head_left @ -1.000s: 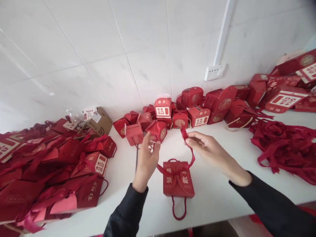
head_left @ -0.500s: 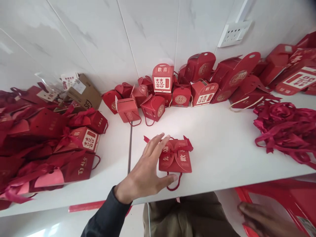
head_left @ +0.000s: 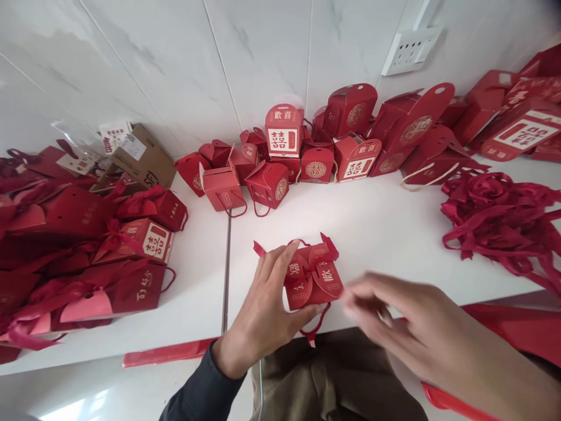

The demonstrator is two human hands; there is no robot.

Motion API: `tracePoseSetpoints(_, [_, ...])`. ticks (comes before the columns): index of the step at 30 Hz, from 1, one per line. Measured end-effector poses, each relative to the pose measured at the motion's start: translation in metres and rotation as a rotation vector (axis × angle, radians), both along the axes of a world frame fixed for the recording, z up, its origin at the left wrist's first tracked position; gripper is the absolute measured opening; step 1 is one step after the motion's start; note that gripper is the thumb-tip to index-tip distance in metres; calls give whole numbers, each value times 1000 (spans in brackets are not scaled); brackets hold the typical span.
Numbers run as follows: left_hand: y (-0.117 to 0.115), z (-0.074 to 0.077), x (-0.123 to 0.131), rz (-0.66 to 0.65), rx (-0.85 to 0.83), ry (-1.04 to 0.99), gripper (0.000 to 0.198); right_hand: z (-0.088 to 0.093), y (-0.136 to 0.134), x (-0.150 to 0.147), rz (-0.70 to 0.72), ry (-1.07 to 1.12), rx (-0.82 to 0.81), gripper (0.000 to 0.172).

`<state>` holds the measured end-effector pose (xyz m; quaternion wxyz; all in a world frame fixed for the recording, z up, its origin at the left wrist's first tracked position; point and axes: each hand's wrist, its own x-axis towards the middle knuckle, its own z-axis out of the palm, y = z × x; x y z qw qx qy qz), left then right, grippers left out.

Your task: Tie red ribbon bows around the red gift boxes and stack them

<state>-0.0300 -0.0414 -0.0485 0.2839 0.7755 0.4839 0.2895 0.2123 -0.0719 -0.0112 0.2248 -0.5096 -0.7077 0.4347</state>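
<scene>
A small red gift box with gold characters and a tied red ribbon sits near the front edge of the white table. My left hand grips the box's left side, fingers on top and thumb under the front. My right hand is blurred by motion just right of the box, fingers stretched toward it and holding nothing that I can see. The box's cord handle hangs over the table edge.
Several red gift boxes line the tiled wall. A heap of tied red boxes and a brown carton fill the left. Loose red ribbons lie at the right. A wall socket is above.
Both hands let go of the ribbon ends. My left hand has closed on the box's left side. My right hand dropped below the table edge and has come back up beside the box.
</scene>
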Motion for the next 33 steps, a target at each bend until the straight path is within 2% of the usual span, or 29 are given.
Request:
tracePoseSetpoints(1, [-1,-1,1,3,0,-11,101,7,18,-13,11,-25,99,15])
tracePoseSetpoints(3, [-2,-2,1,3,-7,-32,101,9,47,-33,48,-89,171,8])
tracePoseSetpoints(6, [-4,-4,1,1,-10,-66,101,0,62,-47,76,-209,240,9])
tracePoseSetpoints(9, [-5,-7,1,6,4,-104,97,-5,60,-46,91,-260,265,12])
tracePoseSetpoints(18, [-4,-12,0,27,5,-120,98,-2,58,-36,86,-296,246,15])
tracePoseSetpoints(25, [-3,-15,2,16,48,-126,93,-2,53,-29,52,-194,110,23])
tracePoseSetpoints(33, [-2,-15,3,12,71,-133,89,-1,46,-24,7,-192,70,28])
